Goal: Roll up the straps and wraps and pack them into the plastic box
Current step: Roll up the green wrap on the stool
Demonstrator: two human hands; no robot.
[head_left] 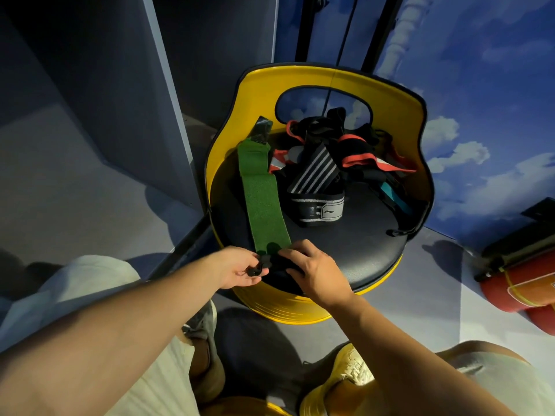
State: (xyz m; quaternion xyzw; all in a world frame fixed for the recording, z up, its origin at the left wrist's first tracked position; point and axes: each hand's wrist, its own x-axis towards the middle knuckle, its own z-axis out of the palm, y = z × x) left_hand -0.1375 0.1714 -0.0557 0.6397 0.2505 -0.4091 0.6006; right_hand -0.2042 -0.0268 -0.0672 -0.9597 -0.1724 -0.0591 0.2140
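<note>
Head view: left hand (240,267) and right hand (312,270) pinch the near black end of a green wrap (264,202); it lies flat on a yellow seat (300,310) beside a strap pile (336,154).

Honestly not much to read here. The only mark I can make out is a swoosh-like white logo on the black panel of the black-and-white striped wrap (316,210), next to some small marks too blurry to read. No words or numbers legible anywhere else.
</note>
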